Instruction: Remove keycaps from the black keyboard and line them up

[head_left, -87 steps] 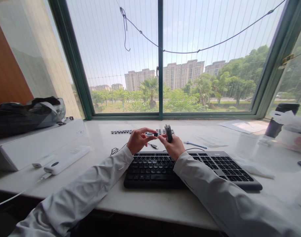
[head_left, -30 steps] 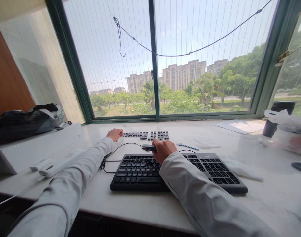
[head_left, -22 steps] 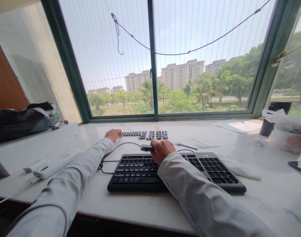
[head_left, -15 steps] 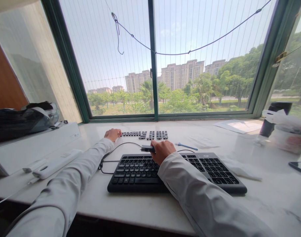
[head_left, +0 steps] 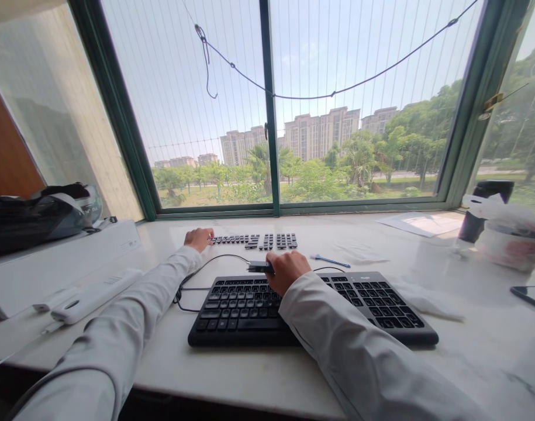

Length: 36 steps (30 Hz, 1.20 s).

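Note:
My left hand [head_left: 199, 239] reaches to the left end of the loose black keycaps [head_left: 236, 239], its fingertips pinched on a keycap there. The keycaps lie in rows and blocks behind the keyboard. My right hand [head_left: 288, 271] is closed around a small dark, flat tool [head_left: 261, 266] and hovers over the keyboard's upper middle; its exact kind is too small to tell. Beneath it sits the black keyboard [head_left: 249, 338]. Keycaps cover its front left part, while the upper row and number pad show bare switch sockets. My right sleeve hides part of the middle.
A black cable [head_left: 192, 289] loops left of the keyboard. Behind it lies a blue stick-like tool [head_left: 331, 261], with clear plastic bags [head_left: 425, 301] to the right. A white power strip [head_left: 96, 297] and white box [head_left: 61, 257] stand left; a tub in plastic [head_left: 510, 245] stands right.
The view has shifted slightly. Both hands stay in nearly the same places, with the right still holding the dark tool.

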### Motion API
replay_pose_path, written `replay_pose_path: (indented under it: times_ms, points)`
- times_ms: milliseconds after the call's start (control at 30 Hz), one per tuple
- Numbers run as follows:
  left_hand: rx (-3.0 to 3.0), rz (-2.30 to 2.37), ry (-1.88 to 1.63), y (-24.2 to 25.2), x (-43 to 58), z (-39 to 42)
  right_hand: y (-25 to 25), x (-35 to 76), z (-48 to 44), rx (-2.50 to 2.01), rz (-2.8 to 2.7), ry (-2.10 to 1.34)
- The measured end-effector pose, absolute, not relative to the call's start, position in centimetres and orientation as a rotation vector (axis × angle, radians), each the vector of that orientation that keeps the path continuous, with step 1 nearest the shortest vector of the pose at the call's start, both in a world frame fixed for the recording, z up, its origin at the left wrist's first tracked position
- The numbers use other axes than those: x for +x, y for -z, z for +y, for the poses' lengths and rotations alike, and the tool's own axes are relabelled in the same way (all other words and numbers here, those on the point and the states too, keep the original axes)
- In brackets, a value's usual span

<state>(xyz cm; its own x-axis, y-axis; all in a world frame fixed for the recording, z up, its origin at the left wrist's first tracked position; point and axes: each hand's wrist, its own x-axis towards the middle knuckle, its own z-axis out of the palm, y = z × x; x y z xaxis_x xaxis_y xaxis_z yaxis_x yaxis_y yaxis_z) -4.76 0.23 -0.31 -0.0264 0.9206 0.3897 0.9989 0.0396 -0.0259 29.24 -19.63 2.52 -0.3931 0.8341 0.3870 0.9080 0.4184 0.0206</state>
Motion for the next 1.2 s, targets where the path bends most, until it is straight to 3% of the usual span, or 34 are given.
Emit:
replay_pose_path:
  times_ms: [900,1200]
  points:
    - [-1.937,-2.073,0.395,0.0,-4.6,-0.5,-3.0,29.3,-19.9,-1.501,-2.329,0.324]
    - [-2.034,-1.931,0.495,-4.0,-0.8,-3.3,-3.1,29.3,-19.8,-1.497,-2.292,0.300]
